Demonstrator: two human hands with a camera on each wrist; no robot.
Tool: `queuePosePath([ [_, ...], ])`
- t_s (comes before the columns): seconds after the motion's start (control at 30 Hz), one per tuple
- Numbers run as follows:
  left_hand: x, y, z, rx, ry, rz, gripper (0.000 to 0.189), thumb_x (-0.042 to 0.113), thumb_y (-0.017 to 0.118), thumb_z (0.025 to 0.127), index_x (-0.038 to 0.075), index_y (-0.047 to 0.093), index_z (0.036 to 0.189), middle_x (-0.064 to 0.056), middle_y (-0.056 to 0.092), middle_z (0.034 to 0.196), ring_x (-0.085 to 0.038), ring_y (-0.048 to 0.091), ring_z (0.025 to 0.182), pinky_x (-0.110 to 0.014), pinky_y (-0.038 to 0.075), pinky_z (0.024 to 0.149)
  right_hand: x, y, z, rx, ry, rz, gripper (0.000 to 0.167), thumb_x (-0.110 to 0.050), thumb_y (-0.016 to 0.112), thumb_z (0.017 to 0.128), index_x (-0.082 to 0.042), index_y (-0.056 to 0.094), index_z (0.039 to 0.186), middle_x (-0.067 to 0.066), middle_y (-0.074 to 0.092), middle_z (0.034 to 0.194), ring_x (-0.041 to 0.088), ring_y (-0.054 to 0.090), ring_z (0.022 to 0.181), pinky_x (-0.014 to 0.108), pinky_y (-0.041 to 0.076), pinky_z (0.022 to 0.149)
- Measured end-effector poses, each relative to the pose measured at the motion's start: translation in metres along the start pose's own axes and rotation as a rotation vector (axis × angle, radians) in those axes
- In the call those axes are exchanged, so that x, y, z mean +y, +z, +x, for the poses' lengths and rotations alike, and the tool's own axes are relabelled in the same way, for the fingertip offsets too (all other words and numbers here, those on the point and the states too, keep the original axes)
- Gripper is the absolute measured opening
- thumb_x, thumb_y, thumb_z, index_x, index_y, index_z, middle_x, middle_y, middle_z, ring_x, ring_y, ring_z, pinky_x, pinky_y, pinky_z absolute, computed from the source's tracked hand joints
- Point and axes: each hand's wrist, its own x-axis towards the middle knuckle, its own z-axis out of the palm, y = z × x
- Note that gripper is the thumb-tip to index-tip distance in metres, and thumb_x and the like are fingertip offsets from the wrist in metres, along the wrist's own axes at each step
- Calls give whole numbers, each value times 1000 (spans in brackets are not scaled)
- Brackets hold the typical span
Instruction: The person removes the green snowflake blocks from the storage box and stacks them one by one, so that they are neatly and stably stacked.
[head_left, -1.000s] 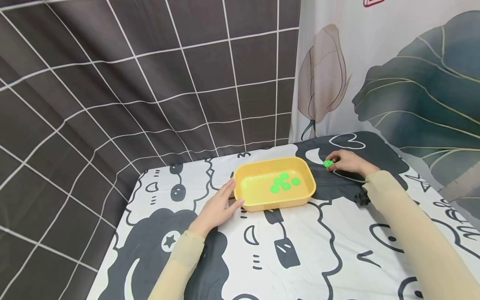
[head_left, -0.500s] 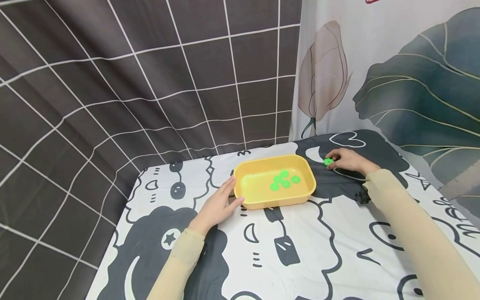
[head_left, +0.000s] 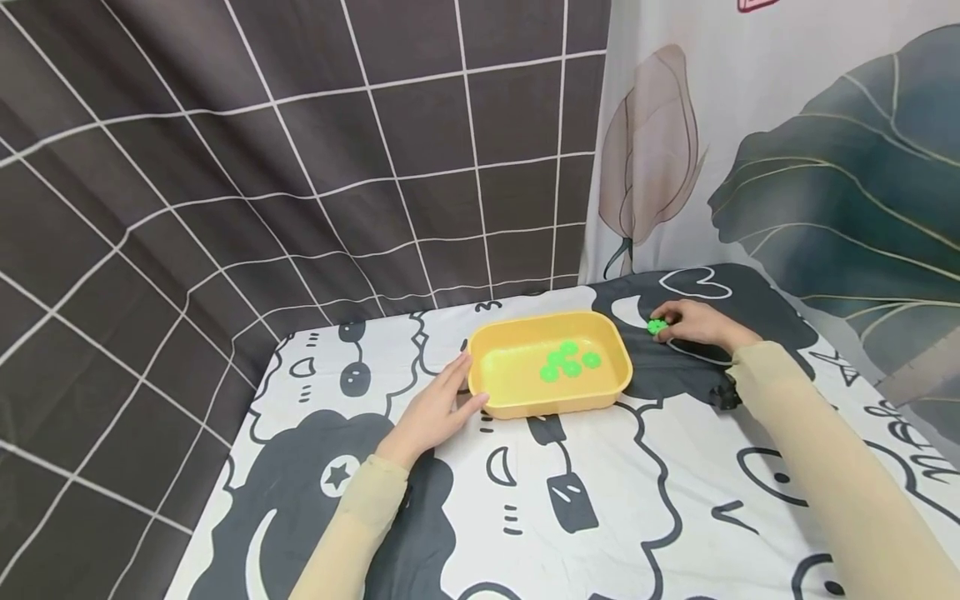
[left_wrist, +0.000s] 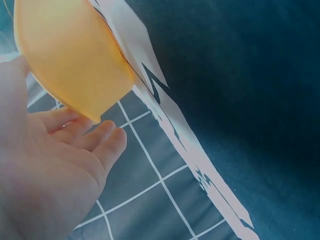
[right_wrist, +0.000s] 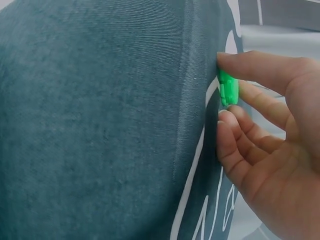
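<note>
A yellow plastic basin (head_left: 502, 379) rests on the bed-like surface, with several flat green flower-shaped pieces (head_left: 572, 367) lying in its right half. My left hand (head_left: 429, 418) rests on the basin's left end, thumb at the near corner and fingers straight along the side. In the left wrist view, those fingertips sit right at the basin's rim (left_wrist: 62, 100), palm turned up to the camera. Right of the basin, my right hand (head_left: 699, 323) pinches one green flower-shaped piece (head_left: 656, 327) close over the dark cloth. Thumb and fingers bracket that piece (right_wrist: 229, 90) in the right wrist view.
White cloth (head_left: 600, 492) with black cartoon prints covers the surface. A dark grid-patterned curtain (head_left: 390, 167) hangs behind and to the left. At the back right hangs a leaf-printed curtain (head_left: 847, 183). A small black device (head_left: 723, 395) shows beneath the right cuff.
Almost nothing: the head view shifts slightly. Both hands keep their places, the left at the basin and the right with the green piece.
</note>
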Motion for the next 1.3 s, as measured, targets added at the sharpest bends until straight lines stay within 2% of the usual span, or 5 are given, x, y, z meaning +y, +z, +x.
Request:
queuePosePath([
  [0.27,-2,0,-2,-24,-6,13,81,62,45,101,9,28,159,-4,24,166,-24,27,151,-39,26,121,-2,-5,-2,-26,25,43,58,-26,76,90,10,55,131,24,58,112,29,60,91,36,55,74],
  [0.57,-4,2,-3,-19,-2,13,80,61,46,101,8,29,159,-5,26,165,-24,27,150,-40,27,121,-31,-24,2,-15,11,56,57,-26,72,93,3,52,138,28,54,128,40,55,108,57,49,91],
  [0.9,-4,2,-2,-14,9,17,81,62,45,101,8,29,159,-6,26,165,-24,27,150,-41,27,121,-83,-28,12,-69,-134,138,60,-27,76,92,-1,52,141,27,54,136,39,58,117,56,51,97],
  [1.1,-2,1,-2,-8,14,14,81,62,45,101,7,30,159,-6,26,165,-26,27,150,-42,27,120,-117,-27,15,-112,-232,155,55,-22,75,93,-1,54,140,24,57,135,37,60,118,55,51,98],
  [1.3,-1,1,-3,-5,11,1,80,61,46,101,7,30,159,-6,26,165,-27,28,150,-42,27,121,-145,-22,22,-156,-275,153,47,-18,75,92,-2,60,134,19,61,132,34,62,118,50,53,98],
])
